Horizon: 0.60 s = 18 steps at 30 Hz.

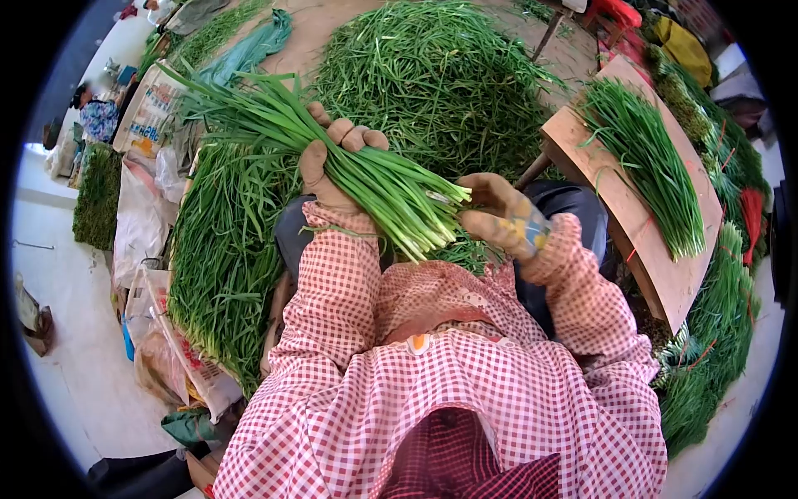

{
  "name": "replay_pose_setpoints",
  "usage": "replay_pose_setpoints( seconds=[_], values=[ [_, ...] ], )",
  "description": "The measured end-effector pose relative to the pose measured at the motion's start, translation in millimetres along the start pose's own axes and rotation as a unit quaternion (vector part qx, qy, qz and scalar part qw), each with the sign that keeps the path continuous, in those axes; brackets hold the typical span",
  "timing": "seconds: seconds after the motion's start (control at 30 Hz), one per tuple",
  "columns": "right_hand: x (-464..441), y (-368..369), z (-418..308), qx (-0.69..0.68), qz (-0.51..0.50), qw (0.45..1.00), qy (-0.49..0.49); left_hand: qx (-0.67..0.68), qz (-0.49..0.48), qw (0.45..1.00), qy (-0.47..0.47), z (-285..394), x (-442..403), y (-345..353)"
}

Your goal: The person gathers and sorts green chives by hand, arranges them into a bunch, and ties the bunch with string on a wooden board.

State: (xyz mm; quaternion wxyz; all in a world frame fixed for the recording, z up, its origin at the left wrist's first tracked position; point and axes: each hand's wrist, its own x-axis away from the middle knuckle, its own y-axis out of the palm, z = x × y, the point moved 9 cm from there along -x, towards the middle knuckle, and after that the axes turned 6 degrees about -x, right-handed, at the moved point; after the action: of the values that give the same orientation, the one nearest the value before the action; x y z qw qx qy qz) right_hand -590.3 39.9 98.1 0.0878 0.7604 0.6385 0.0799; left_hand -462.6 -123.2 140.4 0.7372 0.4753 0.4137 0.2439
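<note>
A bundle of long green stalks (374,187) lies slantwise in front of me, leafy tops at the upper left and pale cut ends at the lower right. My left hand (337,162), in a dirt-stained glove, is wrapped around its middle. At the pale ends is my right hand (503,216), thumb and fingers on either side of the outermost stalk tips, which they appear to pinch. Tape or a patterned band shows on that hand. Both arms wear red-and-white checked sleeves.
A large heap of green stalks (432,83) lies ahead, another pile (224,249) at left. On the right, a wooden board (611,187) bears a bundle (652,158), with stacked bundles (715,358) beyond. A person (98,116) is at the far upper left.
</note>
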Motion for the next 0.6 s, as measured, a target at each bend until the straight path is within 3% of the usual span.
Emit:
replay_pose_setpoints(
  seconds=[0.03,0.07,0.13,0.23,0.33,0.4,0.47,0.6],
  values=[
    [-3,12,9,-0.025,0.006,0.994,0.104,-0.011,-0.012,1.000,0.001,-1,-1,4],
    [-3,24,6,-0.101,0.052,0.985,0.127,-0.024,-0.023,0.999,0.003,-2,-1,8],
    [-10,26,25,-0.177,0.097,0.975,0.097,-0.032,-0.037,0.999,0.003,-2,1,11],
    [-15,14,41,-0.185,0.158,0.969,0.049,-0.047,-0.056,0.997,0.008,1,3,13],
    [-18,13,39,-0.220,0.156,0.962,-0.028,-0.066,-0.054,0.996,0.011,1,5,10],
    [-18,5,43,-0.192,0.161,0.968,0.000,-0.078,-0.047,0.996,0.012,0,4,8],
    [-20,10,51,-0.271,0.102,0.957,0.023,-0.072,-0.008,0.997,0.001,1,3,4],
    [-22,6,34,-0.259,0.051,0.964,-0.025,-0.070,-0.018,0.997,0.036,14,-5,11]
  ],
)
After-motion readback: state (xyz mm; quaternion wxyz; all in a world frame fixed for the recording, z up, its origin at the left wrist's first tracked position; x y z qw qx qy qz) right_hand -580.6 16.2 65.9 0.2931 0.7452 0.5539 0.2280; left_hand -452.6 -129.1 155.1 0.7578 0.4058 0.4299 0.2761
